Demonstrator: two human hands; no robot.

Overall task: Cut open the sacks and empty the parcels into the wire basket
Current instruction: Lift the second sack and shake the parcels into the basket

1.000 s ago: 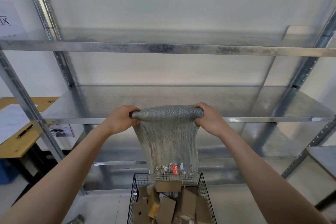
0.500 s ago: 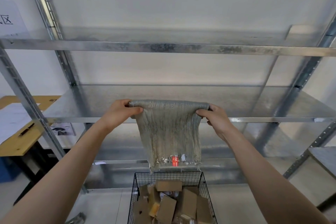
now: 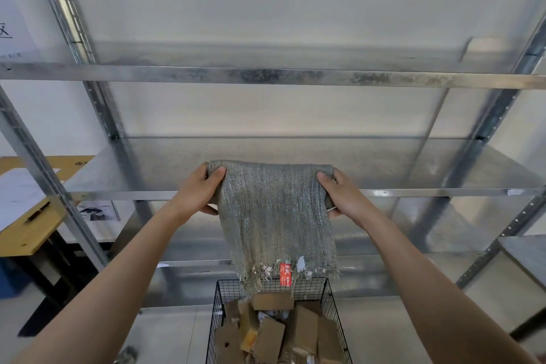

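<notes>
Two hands hold sack (image 3: 276,210) above wire basket (image 3: 331,298).

Light: bright, soft and even, no hard shadows.
Glare: pale sheen on the metal shelf (image 3: 413,168), small highlight on its front edge.
Distortion: shelf uprights (image 3: 99,103) lean outward toward the edges.
Focus: sack (image 3: 274,210) weave crisp; corners soft.

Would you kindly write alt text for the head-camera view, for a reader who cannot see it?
The left hand and right hand hold a limp grey woven sack by its top corners above a black wire basket of cardboard parcels, before metal shelving.
</notes>
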